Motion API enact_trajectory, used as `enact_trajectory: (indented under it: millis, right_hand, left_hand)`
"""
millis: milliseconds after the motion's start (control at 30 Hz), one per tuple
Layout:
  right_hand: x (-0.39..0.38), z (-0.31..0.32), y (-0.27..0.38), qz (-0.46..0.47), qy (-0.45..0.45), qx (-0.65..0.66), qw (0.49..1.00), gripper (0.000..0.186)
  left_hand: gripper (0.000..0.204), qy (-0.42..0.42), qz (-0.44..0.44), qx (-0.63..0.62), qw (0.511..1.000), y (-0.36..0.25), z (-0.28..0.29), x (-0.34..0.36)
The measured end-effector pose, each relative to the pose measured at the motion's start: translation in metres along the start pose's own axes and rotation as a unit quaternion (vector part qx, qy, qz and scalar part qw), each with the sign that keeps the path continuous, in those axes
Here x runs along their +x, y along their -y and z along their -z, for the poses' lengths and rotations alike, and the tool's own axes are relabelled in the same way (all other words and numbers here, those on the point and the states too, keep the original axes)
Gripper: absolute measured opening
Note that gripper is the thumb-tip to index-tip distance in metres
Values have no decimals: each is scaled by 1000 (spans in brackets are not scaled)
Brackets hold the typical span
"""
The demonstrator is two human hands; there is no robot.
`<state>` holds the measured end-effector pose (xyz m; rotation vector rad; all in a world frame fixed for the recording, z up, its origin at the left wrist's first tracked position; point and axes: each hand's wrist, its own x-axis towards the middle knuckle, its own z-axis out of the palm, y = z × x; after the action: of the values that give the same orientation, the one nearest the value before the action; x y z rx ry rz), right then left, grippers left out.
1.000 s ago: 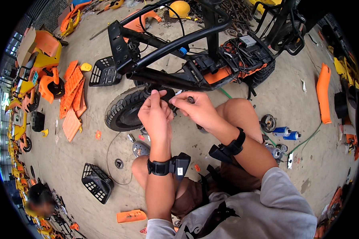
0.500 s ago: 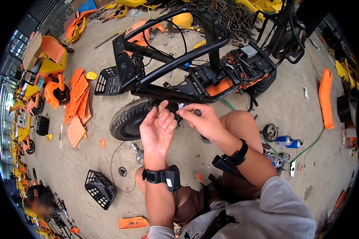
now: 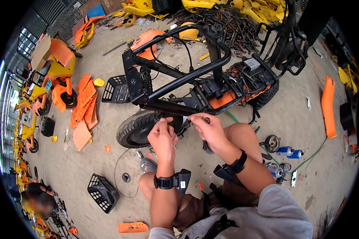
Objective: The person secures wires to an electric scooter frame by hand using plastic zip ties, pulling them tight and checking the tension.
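Note:
My left hand (image 3: 162, 137) is raised in front of the scooter's rear wheel (image 3: 133, 129), thumb and fingers pressed together. Whatever it may pinch is too small to make out. Close beside it, my right hand (image 3: 212, 133) is closed around a slim dark metal hand tool (image 3: 206, 144), whose round end shows above the fist. Thumb and forefinger of that hand meet near the underside of the black scooter frame (image 3: 175, 106). Both hands are just below the frame's lower tube; contact with it cannot be told. The exact kind of tool is partly hidden by the fingers.
Blue spray cans (image 3: 284, 151) stand right of my knee. A black plastic basket (image 3: 102, 192), a small sprocket (image 3: 126, 177) and orange panels (image 3: 83, 107) lie on the left. A long orange panel (image 3: 328, 107) is far right. Rusty metal parts (image 3: 227, 30) are heaped behind.
My left hand has turned, its half-open fingers now drawn together in a pinch. The right hand has tilted, showing more of the dark tool. The view has shifted slightly.

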<state>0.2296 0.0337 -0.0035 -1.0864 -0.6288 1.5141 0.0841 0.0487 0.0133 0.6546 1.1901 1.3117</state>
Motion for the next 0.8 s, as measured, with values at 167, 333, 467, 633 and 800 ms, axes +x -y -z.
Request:
enact_trajectory:
  millis: [167, 333, 467, 633, 800]
  right_hand:
    - [-1, 4, 3, -28, 2, 36, 999, 18]
    - [-1, 6, 4, -65, 3, 53, 996, 17]
    - [1, 5, 2, -69, 3, 59, 996, 18]
    - [0, 6, 4, -76, 8, 47, 996, 18]
    - [-1, 4, 6, -80, 6, 46, 996, 18]
  left_hand:
    - [28, 10, 25, -70, 997, -3, -1, -3]
    - [28, 39, 71, -178, 981, -2, 0, -4]
    - [28, 31, 53, -180, 982, 4, -6, -7]
    - [27, 30, 53, -214, 975, 5, -6, -6]
    - [27, 11, 46, -216, 975, 4, -8, -7]
